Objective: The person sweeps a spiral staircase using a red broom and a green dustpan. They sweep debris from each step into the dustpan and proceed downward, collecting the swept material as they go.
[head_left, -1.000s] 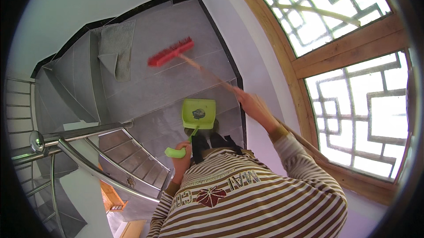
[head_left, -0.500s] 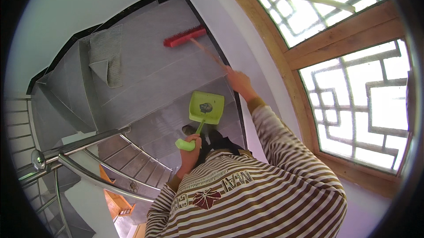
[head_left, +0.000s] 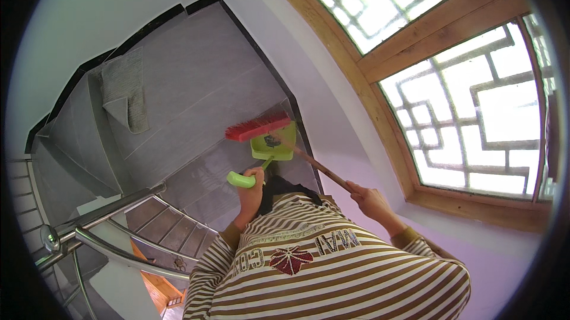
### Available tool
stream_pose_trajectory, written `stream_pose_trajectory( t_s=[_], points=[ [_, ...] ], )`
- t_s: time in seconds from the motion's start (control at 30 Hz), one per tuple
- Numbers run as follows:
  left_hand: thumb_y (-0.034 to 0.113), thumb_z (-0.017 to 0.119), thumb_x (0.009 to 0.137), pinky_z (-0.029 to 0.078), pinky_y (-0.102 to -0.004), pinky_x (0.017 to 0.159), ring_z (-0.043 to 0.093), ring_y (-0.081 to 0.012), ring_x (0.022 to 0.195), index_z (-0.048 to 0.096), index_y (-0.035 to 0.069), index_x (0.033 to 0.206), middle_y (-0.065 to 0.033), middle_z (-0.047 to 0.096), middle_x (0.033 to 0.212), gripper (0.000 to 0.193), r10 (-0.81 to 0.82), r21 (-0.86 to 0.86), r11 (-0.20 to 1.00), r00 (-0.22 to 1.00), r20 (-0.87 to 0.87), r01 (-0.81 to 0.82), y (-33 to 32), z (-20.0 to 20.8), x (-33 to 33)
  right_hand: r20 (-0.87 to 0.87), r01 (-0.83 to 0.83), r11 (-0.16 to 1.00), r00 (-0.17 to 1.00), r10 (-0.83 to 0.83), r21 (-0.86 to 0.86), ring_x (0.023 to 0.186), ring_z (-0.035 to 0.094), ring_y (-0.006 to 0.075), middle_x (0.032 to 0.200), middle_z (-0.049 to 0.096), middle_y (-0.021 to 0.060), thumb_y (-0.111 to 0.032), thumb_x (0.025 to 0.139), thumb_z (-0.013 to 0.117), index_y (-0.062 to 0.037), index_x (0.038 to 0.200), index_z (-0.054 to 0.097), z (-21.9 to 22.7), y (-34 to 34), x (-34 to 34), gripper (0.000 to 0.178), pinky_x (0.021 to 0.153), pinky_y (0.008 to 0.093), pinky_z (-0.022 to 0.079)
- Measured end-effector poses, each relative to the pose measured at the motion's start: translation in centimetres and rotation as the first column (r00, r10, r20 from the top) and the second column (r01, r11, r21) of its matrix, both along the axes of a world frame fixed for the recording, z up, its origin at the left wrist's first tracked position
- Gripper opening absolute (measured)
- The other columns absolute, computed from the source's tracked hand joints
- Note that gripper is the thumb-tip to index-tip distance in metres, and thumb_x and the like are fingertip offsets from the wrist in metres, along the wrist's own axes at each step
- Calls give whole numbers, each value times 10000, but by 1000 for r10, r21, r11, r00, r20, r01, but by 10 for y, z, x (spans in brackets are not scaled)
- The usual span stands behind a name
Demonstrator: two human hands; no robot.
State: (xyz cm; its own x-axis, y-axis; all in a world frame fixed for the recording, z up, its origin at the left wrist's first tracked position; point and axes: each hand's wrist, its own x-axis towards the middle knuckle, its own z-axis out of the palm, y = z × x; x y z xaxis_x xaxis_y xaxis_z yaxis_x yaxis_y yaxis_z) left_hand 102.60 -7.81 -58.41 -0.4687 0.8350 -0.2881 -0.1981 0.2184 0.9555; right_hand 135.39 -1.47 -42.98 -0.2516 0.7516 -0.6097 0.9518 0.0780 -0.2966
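Across the far side of the green dustpan (head_left: pixel 272 155): the red head of the broom (head_left: pixel 255 128), bristles turned away from the person, its left end reaching past the pan; whether the two touch cannot be told.
Inside the dustpan: a dark patch (head_left: pixel 271 141), partly covered by the broom and too small to make out.
Broom stick (head_left: pixel 325 171): slants from the head over the dustpan's right side, then on toward the person.
Right hand (head_left: pixel 371 203): right of the dustpan and nearer the person, fingers wrapped around the wooden stick.
Left hand (head_left: pixel 252 184): on the dustpan's near side, a little to the left, fingers curled around the pan's handle; the thick green grip (head_left: pixel 239 180) juts out leftward from it.
Striped top (head_left: pixel 350 272): brown and white, nearer the person than the dustpan, with a dark red leaf-like motif.
Grey floor tiles (head_left: pixel 190 64): spread out beyond the dustpan and to its left.
Mat (head_left: pixel 126 82): grey, one corner folded over, well left of the dustpan and farther off.
Metal railing (head_left: pixel 130 202): left of the dustpan, on the near side.
Black skirting (head_left: pixel 256 58): beyond the dustpan, along the pale wall (head_left: pixel 279 41).
Lattice window (head_left: pixel 439 57): wood-framed, well right of the dustpan.
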Motion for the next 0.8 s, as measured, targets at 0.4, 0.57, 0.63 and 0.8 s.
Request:
stream_pose_trajectory(
  t_s=[0.4, 0.57, 0.63, 0.8],
  points=[
    [140, 666, 934, 494, -289, 737, 611, -118, 815, 662, -5, 945, -69, 702, 965, 145, 11, 2, 1000, 997, -73, -11, -6, -8, -1, -122, -27, 977, 991, 53, 209, 821, 647, 448, 900, 670, 246, -239, 979, 520, -266, 1393, 543, -41, 82, -65, 416, 702, 546, 491],
    [137, 671, 924, 495, -290, 730, 616, -120, 801, 665, -3, 930, -73, 702, 943, 141, -4, -11, 1000, 987, -159, 2, -6, -7, -2, -98, -35, 974, 993, 59, 225, 848, 647, 448, 927, 678, 240, -225, 971, 529, -249, 1386, 547, -71, 100, -58, 417, 727, 545, 495],
    [138, 669, 924, 493, -289, 727, 618, -120, 796, 667, -2, 928, -74, 697, 917, 140, 19, 16, 1000, 984, -178, -16, -8, -16, -1, -21, -79, 986, 996, 83, 150, 854, 648, 442, 924, 677, 242, -225, 967, 535, -250, 1383, 552, -65, 83, -35, 417, 736, 543, 494],
    [140, 666, 928, 488, -283, 699, 609, -113, 755, 671, -5, 942, -53, 680, 859, 146, 8, -6, 1000, 995, -97, -8, -6, -8, -2, -17, -49, 999, 999, 49, 1, 844, 654, 427, 905, 681, 228, -241, 960, 555, -268, 1373, 564, -1, 27, 6, 414, 729, 525, 497]
  ],
)
